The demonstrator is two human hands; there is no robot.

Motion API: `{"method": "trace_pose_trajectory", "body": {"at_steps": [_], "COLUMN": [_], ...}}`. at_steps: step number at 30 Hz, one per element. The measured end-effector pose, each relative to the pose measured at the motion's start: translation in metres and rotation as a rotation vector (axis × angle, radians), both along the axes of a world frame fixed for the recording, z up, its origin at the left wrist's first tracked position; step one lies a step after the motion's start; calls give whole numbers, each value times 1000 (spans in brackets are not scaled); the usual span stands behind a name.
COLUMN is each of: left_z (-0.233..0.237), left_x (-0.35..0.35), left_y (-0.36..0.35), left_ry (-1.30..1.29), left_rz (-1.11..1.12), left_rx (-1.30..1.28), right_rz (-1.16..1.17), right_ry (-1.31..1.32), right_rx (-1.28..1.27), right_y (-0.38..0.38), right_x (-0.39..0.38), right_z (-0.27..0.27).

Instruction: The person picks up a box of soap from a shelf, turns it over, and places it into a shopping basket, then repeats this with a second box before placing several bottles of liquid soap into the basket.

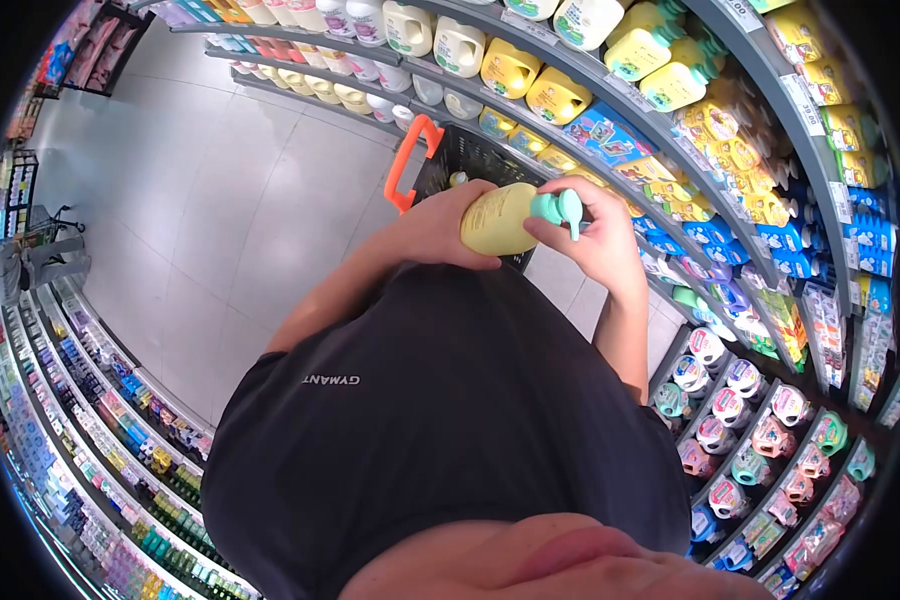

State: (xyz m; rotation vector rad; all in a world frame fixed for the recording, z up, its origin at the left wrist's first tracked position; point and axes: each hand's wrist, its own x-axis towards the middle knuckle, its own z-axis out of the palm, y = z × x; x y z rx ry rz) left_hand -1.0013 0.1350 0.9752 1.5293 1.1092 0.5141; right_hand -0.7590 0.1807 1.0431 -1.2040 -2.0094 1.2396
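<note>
A pale yellow bottle (500, 219) with a mint-green pump cap (558, 208) lies tilted in front of my chest. My left hand (448, 226) wraps round its lower part. At the other end, the fingers of my right hand (598, 232) are closed on the green pump cap. Beneath and behind the bottle is a black shopping basket (462, 152) with an orange handle (404, 165), partly hidden by my hands. A small light item (457, 179) shows inside the basket.
Curved shelves of bottles (620, 85) run along the upper right. Tubs and packs stand on lower shelves (735, 400) at the right. More shelves (90, 420) line the left, near a shopping cart (45, 245). Grey tiled floor (200, 180) lies between them.
</note>
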Motion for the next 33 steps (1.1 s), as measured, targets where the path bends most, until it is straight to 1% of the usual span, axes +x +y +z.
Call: {"method": "trace_pose_trajectory", "body": {"at_steps": [2,5,8,9,11,14,17,20,21,24,25,28,29,32,33], "left_z": [2,-4,-13,-16,-28,-55,-70,-87,-95,-131,-131,-159,-169,-193,-200], "left_x": [-3,-7,-10,-11,-12,-14,-16,-16,-16,-17,-18,-26,-29,-30,-28], "left_y": [1,1,-1,-2,-3,-7,-6,-6,-7,-15,-18,-18,-23,-33,-38], "left_ry": [31,53,72,80,177,265,334,358,357,331,356,455,428,408,387], "left_rz": [-12,-19,21,41,64,99,91,101,113,104,65,-97,-110,-153,-157], "left_rx": [5,9,86,124,162,220,230,209,201,110,45,-215,-200,-294,-311], "right_rz": [35,83,120,98,57,11,-30,-65,-63,-16,10,128,174,222,244], "right_ry": [-125,-178,-155,-164,-182,-188,-119,2,-22,-230,-356,-504,-557,-597,-618], "right_rx": [42,127,86,91,104,-67,-294,-402,-342,-144,-81,147,127,156,118], "right_y": [-4,-10,-10,-10,-9,-4,2,4,3,-3,-6,-15,-16,-16,-14], "right_x": [0,-3,-5,-5,-7,-9,-5,-8,-8,-20,-24,-30,-29,-21,-17], "right_z": [10,16,11,6,-10,-33,-71,-96,-110,-124,-129,-168,-183,-236,-252]}}
